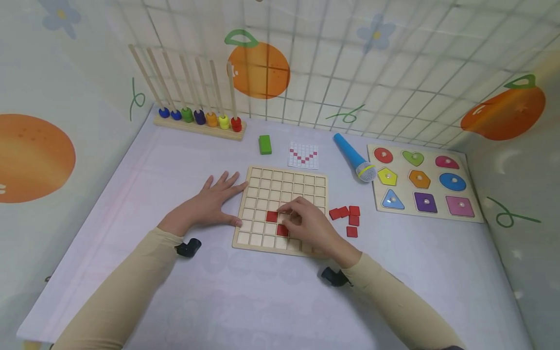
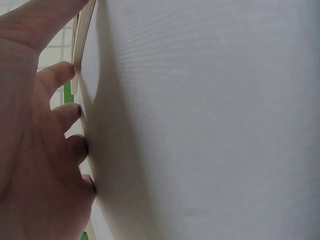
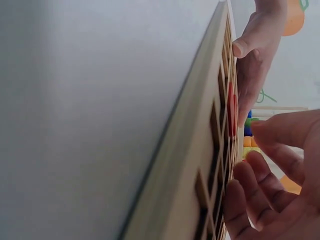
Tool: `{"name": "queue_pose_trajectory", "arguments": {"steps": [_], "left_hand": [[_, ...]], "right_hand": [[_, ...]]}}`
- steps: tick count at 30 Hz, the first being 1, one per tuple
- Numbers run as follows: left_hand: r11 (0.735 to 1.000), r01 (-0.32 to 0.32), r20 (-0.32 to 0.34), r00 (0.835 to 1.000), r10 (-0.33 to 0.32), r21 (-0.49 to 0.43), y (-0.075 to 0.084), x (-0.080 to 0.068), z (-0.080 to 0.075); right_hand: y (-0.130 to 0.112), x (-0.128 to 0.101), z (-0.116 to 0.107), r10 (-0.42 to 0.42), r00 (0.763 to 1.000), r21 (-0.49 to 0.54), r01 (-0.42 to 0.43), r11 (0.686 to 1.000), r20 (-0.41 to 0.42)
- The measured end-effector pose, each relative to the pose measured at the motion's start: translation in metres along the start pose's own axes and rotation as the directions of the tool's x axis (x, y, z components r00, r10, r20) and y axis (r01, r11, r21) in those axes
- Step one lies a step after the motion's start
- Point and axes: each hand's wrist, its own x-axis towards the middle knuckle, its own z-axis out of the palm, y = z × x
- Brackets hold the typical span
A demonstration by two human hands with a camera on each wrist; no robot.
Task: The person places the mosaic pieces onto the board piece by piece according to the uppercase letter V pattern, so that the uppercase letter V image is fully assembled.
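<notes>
A square wooden grid board (image 1: 262,228) lies flat on the table. Two red square tiles sit in its cells: one tile (image 1: 271,216) is left of my right fingertips, the other (image 1: 282,230) just below them, partly covered by the hand. My left hand (image 1: 210,201) is spread with its thumb and index fingertip at the board's left edge. Over the lower right part of the board, my right hand (image 1: 308,223) is loosely bent, with a gap between thumb and index finger and no tile visible there. The right wrist view shows its relaxed fingers (image 3: 237,200) close to the grid.
Several loose red tiles (image 1: 354,220) lie right of the board. Beyond it are a patterned card (image 1: 304,155), a green block (image 1: 265,145) and a blue toy microphone (image 1: 350,151). A shape puzzle (image 1: 404,206) lies right; a bead stand (image 1: 199,127) stands back left before a wire grid (image 1: 315,63).
</notes>
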Motion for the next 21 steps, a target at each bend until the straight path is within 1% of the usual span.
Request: {"name": "queue_pose_trajectory", "arguments": {"steps": [11, 21], "left_hand": [[1.000, 0.006, -0.011, 1.000, -0.006, -0.010, 0.001, -0.001, 0.001], [1.000, -0.006, -0.012, 1.000, 0.006, -0.004, 0.001, -0.001, 0.001]], "right_hand": [[0.007, -0.011, -0.012, 0.007, 1.000, -0.010, -0.007, 1.000, -0.015], [0.021, -0.024, -0.029, 0.060, 0.997, -0.014, -0.061, 0.998, -0.058]]}}
